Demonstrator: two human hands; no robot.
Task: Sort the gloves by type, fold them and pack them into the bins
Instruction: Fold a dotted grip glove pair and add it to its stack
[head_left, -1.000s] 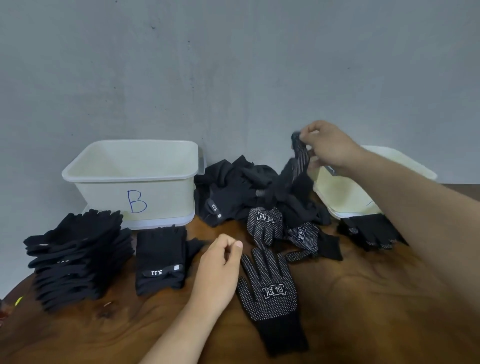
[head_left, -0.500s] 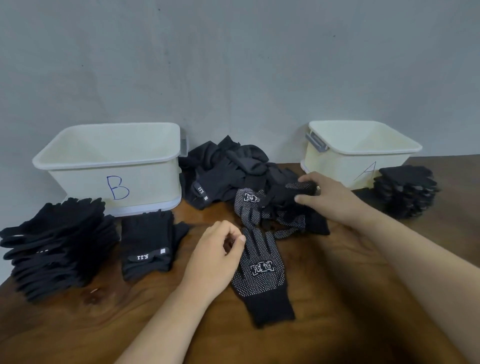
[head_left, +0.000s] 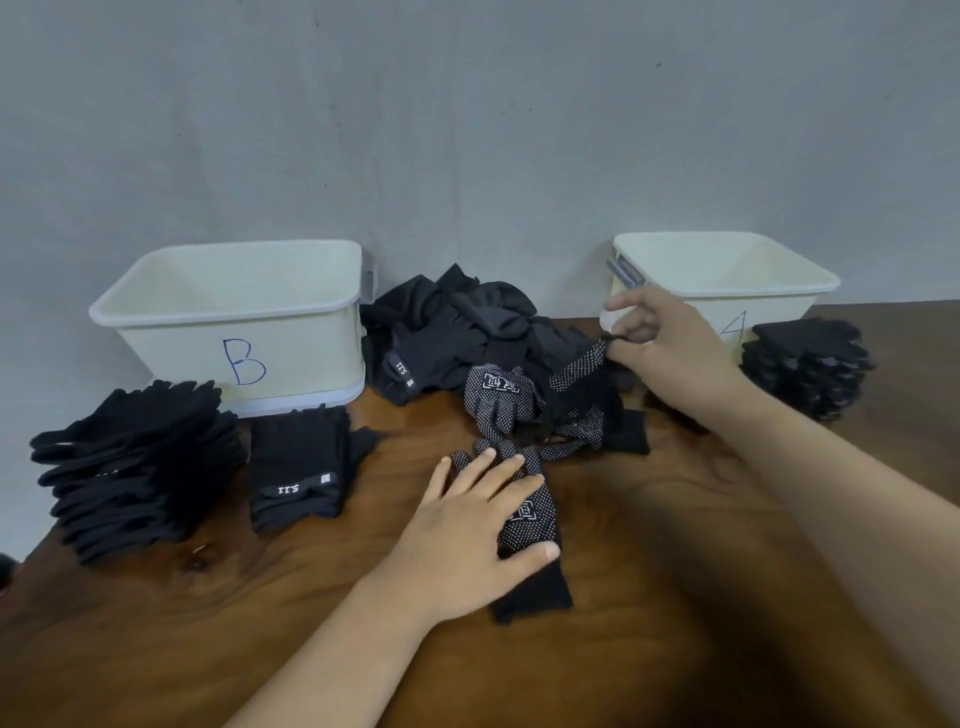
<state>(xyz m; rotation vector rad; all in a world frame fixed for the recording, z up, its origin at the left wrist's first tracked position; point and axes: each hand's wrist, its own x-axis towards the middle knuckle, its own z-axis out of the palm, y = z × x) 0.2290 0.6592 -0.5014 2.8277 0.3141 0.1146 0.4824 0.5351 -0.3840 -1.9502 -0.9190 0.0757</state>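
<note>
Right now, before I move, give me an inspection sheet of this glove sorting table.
Surface: dark brown wooden table.
Job's things: cream plastic bin marked B and cream plastic bin marked A, no gloves visible inside; loose pile of black gloves between them; stack of plain black gloves and folded black 5.11 glove by B; stack of dotted black gloves by A; flat dotted black glove in front.
Clutter: small dark object cut off at left edge, unidentifiable.
Grips: left hand rests flat on that front glove; right hand pinches a fingertip of a second dotted black glove.
Cables: nothing seen.
Surroundings: plain grey wall.
</note>
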